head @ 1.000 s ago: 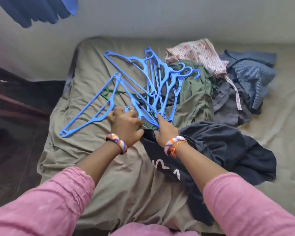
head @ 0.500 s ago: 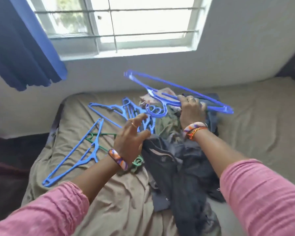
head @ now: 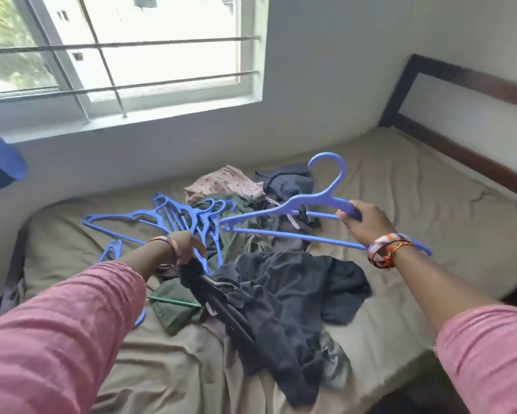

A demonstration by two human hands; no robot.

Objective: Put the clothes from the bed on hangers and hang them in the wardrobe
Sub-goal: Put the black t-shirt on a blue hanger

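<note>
A person in pink sleeves works over a bed [head: 400, 186] with a beige sheet. The right hand [head: 366, 221], at 2 o'clock, grips a blue plastic hanger [head: 299, 204] held above the heap of clothes. The left hand [head: 188, 245], at 9 o'clock, clutches a dark grey crumpled garment [head: 281, 297] at centre. More blue plastic hangers [head: 173, 216] lie at 11 o'clock.

One head-worn wide-angle camera looks forward and down from above the bed [head: 400, 186]. It sits close, arm's reach from the clothes pile [head: 281, 282], facing the window [head: 131, 55].
</note>
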